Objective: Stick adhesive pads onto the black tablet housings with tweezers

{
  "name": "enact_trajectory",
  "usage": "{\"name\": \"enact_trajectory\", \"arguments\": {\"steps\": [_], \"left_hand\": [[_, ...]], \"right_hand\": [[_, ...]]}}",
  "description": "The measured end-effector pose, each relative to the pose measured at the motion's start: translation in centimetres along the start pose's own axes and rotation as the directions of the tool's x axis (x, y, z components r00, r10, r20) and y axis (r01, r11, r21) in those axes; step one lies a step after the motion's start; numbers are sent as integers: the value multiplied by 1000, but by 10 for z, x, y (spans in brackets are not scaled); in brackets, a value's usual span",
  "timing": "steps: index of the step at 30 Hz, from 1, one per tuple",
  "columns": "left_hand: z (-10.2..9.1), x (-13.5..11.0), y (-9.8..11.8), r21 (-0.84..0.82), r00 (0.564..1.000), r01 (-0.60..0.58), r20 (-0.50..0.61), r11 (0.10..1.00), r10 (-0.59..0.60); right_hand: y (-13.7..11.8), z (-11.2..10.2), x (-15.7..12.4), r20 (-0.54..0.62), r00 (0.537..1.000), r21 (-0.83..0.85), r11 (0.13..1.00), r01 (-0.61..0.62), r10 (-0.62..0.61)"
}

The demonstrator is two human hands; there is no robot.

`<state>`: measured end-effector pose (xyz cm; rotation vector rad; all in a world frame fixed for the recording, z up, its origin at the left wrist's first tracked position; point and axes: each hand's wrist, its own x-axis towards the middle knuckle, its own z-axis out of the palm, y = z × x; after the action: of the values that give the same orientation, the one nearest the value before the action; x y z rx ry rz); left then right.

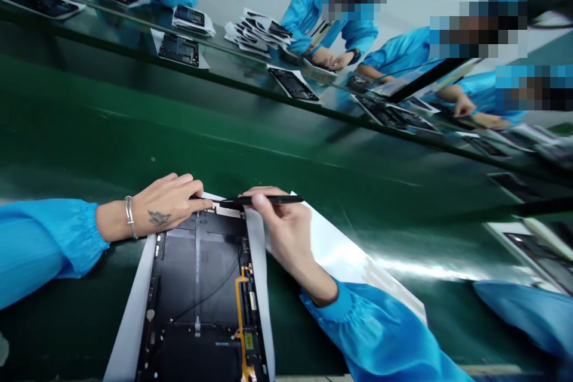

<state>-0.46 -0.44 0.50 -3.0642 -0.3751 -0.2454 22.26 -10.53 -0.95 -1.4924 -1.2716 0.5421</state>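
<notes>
An opened tablet (203,274), with black inner parts and an orange flex cable (242,304) along its right side, lies on a white sheet (129,322) in front of me. My left hand (168,203) is at its top end, some fingers curled over the edge and one fingertip pressing on the small parts there. My right hand (289,224) is closed around black tweezers (277,199), held nearly level. Their tips point left at the tablet's top edge, close to my left fingertips. What exactly the tips touch is too small to tell.
A white sheet (353,256) lies right of my right hand. Beyond the green bench (134,113) runs a raised glass shelf (237,65) bearing tablets and stacked papers (259,30). Several co-workers in blue sit behind it. At right are another tablet (541,256) and a blue sleeve (523,310).
</notes>
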Motion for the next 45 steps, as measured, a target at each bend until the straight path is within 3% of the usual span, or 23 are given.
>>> {"name": "enact_trajectory", "arguments": {"steps": [4, 10, 15, 20, 24, 34, 40, 43, 45], "left_hand": [[0, 0, -1, -7, 1000, 4, -18, 1000, -4], [-1, -1, -1, -30, 1000, -3, -31, 1000, 2], [0, 0, -1, -42, 1000, 5, -31, 999, -6], [0, 1, 0, -57, 1000, 9, -20, 998, -10], [1, 1, 1, -58, 1000, 16, -11, 998, -17], [-1, 3, 3, -3, 1000, 16, 12, 1000, -16], [0, 2, 2, -34, 1000, 17, -2, 999, -18], [-2, 2, 4, -149, 998, 45, -24, 988, -49], [-4, 4, 9, -328, 987, 133, -46, 935, -156]], "right_hand": [[-7, 9, -2, 95, 994, -47, 997, 54, -49], [-8, 7, -2, 74, 997, -18, 1000, 7, -6], [-1, -2, 3, 38, 990, 30, 990, -140, 139], [2, -7, 11, 127, 950, 159, 940, -302, 284], [-2, -5, 16, 153, 931, 204, 911, -359, 332], [0, -3, 9, 90, 946, 371, 871, -321, 310], [-2, -2, 5, 64, 956, 375, 881, -289, 287], [-7, -2, 3, 28, 964, 397, 882, -252, 263], [-11, -1, -1, -10, 971, 411, 886, -214, 239]]}}
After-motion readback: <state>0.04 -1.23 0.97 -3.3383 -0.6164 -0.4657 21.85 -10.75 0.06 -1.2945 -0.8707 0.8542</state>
